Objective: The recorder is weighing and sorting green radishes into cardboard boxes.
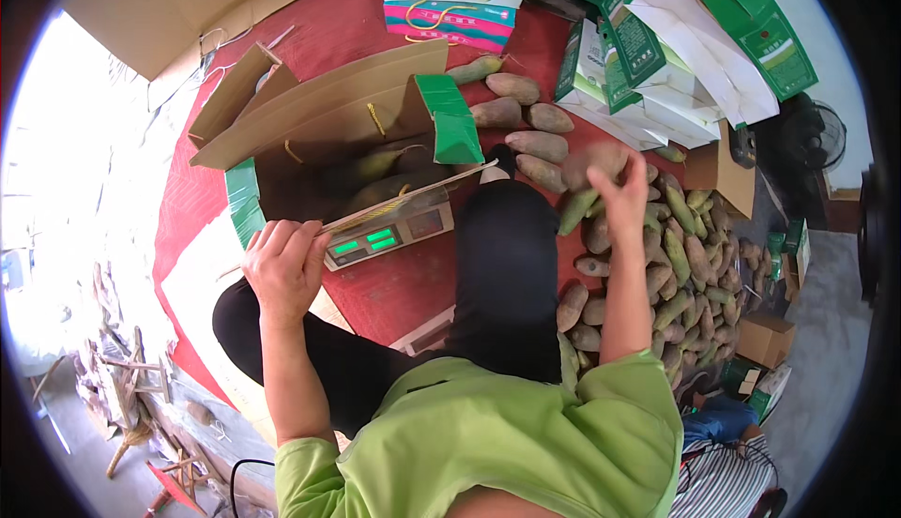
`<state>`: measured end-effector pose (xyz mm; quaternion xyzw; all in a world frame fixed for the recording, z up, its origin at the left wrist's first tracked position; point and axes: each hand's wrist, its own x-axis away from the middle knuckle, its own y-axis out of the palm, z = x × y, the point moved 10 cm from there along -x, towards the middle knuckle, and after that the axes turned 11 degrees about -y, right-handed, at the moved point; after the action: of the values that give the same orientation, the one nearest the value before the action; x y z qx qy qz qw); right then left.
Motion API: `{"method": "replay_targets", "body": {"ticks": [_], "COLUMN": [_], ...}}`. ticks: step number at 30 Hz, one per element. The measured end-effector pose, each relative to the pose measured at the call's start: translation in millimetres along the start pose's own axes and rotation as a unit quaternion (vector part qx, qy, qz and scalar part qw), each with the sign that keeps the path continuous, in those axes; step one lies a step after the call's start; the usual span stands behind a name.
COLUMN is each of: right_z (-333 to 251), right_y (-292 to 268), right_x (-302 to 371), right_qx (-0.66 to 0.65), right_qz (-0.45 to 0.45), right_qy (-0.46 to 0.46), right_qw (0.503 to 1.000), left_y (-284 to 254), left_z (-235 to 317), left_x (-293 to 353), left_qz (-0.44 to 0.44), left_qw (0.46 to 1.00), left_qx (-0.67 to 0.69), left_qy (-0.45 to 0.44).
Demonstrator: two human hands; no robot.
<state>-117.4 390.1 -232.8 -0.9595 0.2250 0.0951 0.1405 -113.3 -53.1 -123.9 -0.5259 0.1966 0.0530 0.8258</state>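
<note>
So your two hands are well apart here: your left hand [284, 260] has its fingers curled over the near edge of one open cardboard box [328, 133], and your right hand [624, 194] has thumb and fingers around one radish [589, 163], kinda blurry, out to the right of that box. Inside the box, ahead and right of your left hand, I count at least two radishes [361, 169], but it's dark in there so can't give you a firm total. One scale [435, 223] pokes out from under the box's near side, right of your left hand, with at least two green-lit readouts [346, 247]. Just left of and beyond your right hand there's six loose radishes [536, 146] on the red mat [375, 293]. The big pile [694, 255] around your right forearm is way too many to count lol. Beyond your right hand: at least three green-and-white cartons [657, 58], plus one fan [817, 133] further right.
</note>
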Motion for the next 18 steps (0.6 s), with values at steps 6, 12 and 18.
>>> {"method": "replay_targets", "body": {"ticks": [6, 12, 18], "right_z": [-163.8, -202.2, -175.2], "right_y": [95.6, 217.4, 167.2], "right_x": [-49.8, -21.8, -21.0], "right_qx": [-0.086, -0.084, -0.096], "right_qz": [-0.077, -0.249, -0.199], "right_qy": [-0.133, -0.182, -0.189], "right_qw": [0.984, 0.948, 0.957], "left_y": [-2.8, 3.8, 8.7], "left_z": [0.4, -3.5, -5.4], "left_x": [-2.8, -1.1, 2.9], "left_qz": [-0.01, -0.022, -0.03], "left_qw": [0.999, 0.998, 0.999], "left_qx": [0.023, 0.043, 0.024], "left_qy": [-0.028, -0.045, -0.038]}}
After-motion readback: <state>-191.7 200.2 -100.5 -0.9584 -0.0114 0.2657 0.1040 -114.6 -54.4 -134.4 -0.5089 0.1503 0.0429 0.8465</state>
